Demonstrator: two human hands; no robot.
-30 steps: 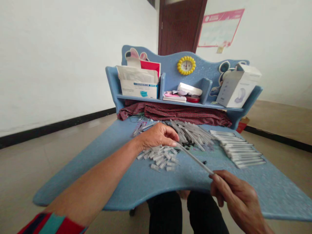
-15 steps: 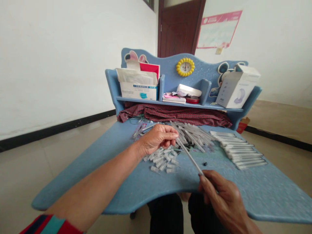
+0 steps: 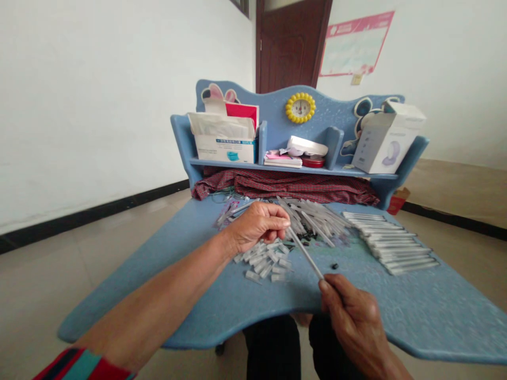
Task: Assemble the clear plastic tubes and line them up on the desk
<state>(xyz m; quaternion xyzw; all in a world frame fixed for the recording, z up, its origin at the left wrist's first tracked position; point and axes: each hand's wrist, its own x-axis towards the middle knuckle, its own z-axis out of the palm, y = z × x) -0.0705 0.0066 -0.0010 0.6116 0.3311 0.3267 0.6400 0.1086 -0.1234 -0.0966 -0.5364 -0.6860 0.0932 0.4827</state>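
A slim, translucent whitish pen (image 3: 307, 253) slants between my two hands above the desk. My left hand (image 3: 263, 224) pinches its far end between thumb and fingers. Around the near end, my right hand (image 3: 352, 311) is closed, and its fingers hide that end. Under my left hand lies a heap of clear pen caps (image 3: 265, 258). Beyond it, loose translucent pen barrels (image 3: 312, 216) are piled with small black pieces among them. One small black plug (image 3: 335, 266) lies apart, near my right hand. To the right, pens with dark ends (image 3: 392, 240) are laid side by side.
The blue desk (image 3: 447, 311) has a curved front edge close to my legs. At its back, a checked red cloth (image 3: 285, 184) lies beneath a shelf (image 3: 245, 162). On that shelf stand a mask box (image 3: 225, 148) and a white box (image 3: 386, 142); a yellow clock (image 3: 300, 107) is above.
My right hand has shifted slightly up and left along with the near end of the pen. My left hand keeps its pinch in nearly the same spot.
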